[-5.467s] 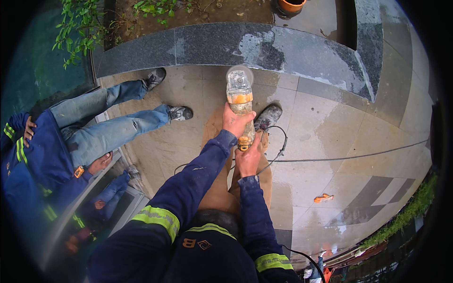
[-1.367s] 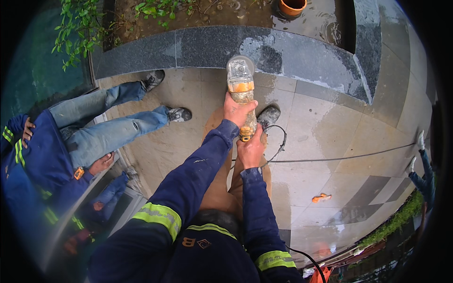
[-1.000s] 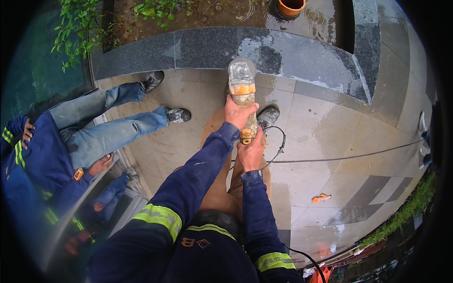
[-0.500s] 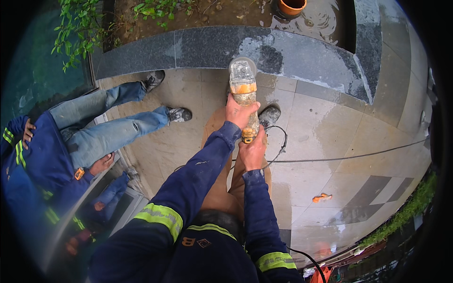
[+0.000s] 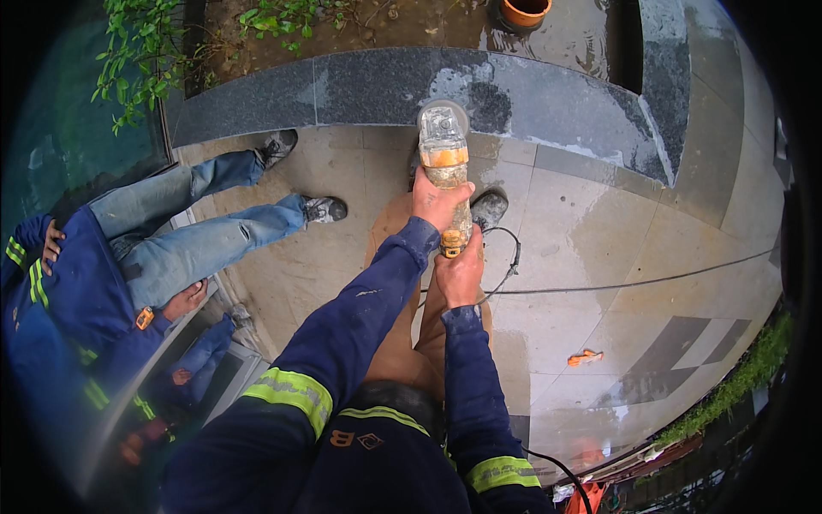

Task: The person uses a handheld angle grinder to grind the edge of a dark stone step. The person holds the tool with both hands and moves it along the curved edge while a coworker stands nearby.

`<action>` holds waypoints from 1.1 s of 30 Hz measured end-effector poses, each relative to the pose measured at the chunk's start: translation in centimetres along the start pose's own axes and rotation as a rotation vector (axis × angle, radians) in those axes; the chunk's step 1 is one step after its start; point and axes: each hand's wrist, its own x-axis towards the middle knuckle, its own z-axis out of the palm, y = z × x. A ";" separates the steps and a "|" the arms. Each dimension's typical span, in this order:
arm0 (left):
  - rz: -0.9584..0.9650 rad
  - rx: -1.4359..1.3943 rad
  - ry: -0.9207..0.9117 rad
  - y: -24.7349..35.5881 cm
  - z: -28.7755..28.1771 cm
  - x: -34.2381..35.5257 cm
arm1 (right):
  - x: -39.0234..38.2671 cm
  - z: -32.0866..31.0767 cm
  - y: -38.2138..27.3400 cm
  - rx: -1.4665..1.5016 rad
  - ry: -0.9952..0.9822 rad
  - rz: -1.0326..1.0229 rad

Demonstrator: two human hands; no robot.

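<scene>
- Soft, even daylight lies over the pale paving, with only faint shadows.
- Whitish glare shows on the planter water and wet patches of paving.
- The grinder is fairly crisp.
- Haze blurs the lower left, over the co-worker's jacket.
- Fisheye distortion bows the stone ledge; black rims the view.
- The lower-right edge is dim, perhaps out of focus too.

The angle grinder is grimy and pale-smeared, with a scuffed whitish gear head, an orange-yellow band behind it and an orange-yellow tail. Its round grey disc shows around the head; whether it spins cannot be told. Held aloft, the tool points away from the wearer, tail leaning slightly right. In view, the disc overlaps the dark stone ledge's near edge; contact is unclear.
</scene>
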 end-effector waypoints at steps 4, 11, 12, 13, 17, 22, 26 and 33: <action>-0.014 0.002 0.014 0.6 -0.7 0.6 | 0.5 0.2 -0.7 -0.004 -0.071 0.034; -0.038 0.078 0.029 -0.6 -0.3 -1.1 | -1.0 0.8 1.5 0.058 -0.028 0.015; -0.037 0.086 0.019 -0.8 0.0 -1.0 | -0.9 0.5 1.4 0.049 -0.001 -0.004; -0.035 0.094 0.008 -0.9 0.2 -0.9 | -0.9 0.4 1.3 0.040 0.026 -0.023; 0.014 0.125 0.000 -0.5 0.3 0.6 | 0.0 0.3 0.0 0.047 0.001 0.053; 0.008 0.060 0.006 0.4 0.0 0.0 | -0.1 0.6 0.3 0.059 -0.028 0.036; -0.010 0.058 -0.014 0.0 0.3 -0.8 | -0.9 0.5 0.9 0.075 0.023 0.019; 0.022 0.138 0.004 0.1 0.3 0.5 | 0.1 -0.2 -0.6 0.045 -0.008 0.056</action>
